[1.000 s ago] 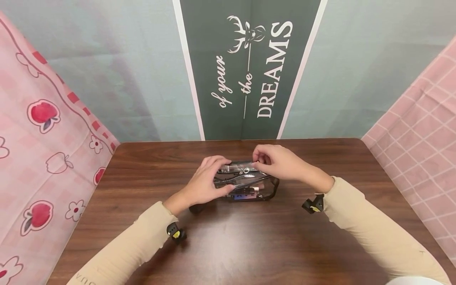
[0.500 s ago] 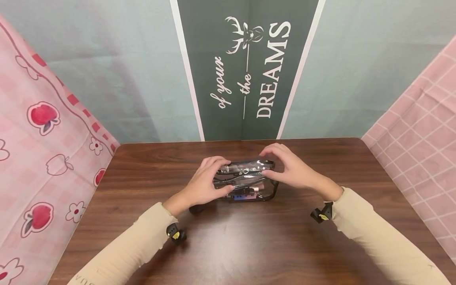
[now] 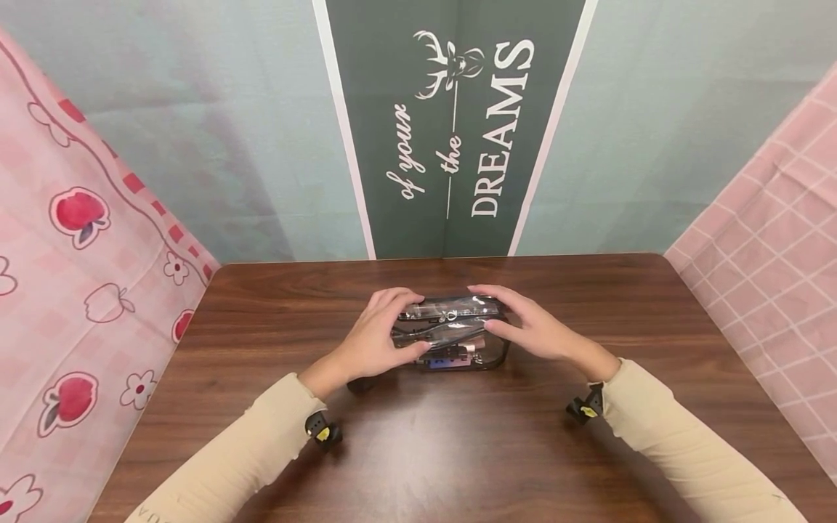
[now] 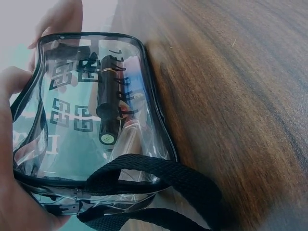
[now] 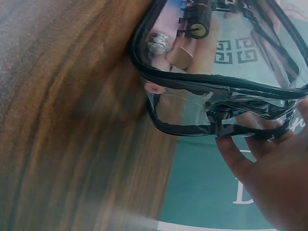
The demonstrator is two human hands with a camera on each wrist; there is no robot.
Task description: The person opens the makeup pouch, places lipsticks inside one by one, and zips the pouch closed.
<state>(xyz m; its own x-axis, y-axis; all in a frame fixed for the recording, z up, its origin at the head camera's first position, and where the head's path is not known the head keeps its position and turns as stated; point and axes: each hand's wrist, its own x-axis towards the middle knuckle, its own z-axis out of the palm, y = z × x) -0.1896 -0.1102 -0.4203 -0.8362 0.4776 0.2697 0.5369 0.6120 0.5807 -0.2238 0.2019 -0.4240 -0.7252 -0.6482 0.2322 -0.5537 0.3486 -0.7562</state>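
A clear plastic cosmetic pouch (image 3: 451, 330) with black piping stands on the table near its far side. My left hand (image 3: 374, 338) grips its left end, thumb on the near side and fingers over the far side. At the other end my right hand (image 3: 538, 325) holds the pouch between thumb and fingers. Through the wall in the left wrist view I see black tubes (image 4: 109, 94) and a pink-and-blue item (image 4: 132, 79). A black strap handle (image 4: 192, 180) loops out of the left end. In the right wrist view, a silver round top (image 5: 157, 43) shows inside.
The brown wooden table (image 3: 418, 450) stretches in front of the pouch. A grey-green printed cloth (image 3: 445, 131) hangs behind it, with pink cloths (image 3: 78, 290) at left and right. Dark wrist cameras (image 3: 323, 430) sit on both wrists.
My right hand has let go of the pouch's top edge, opened away to the right, then come down around its right end. The left hand has stayed in place.
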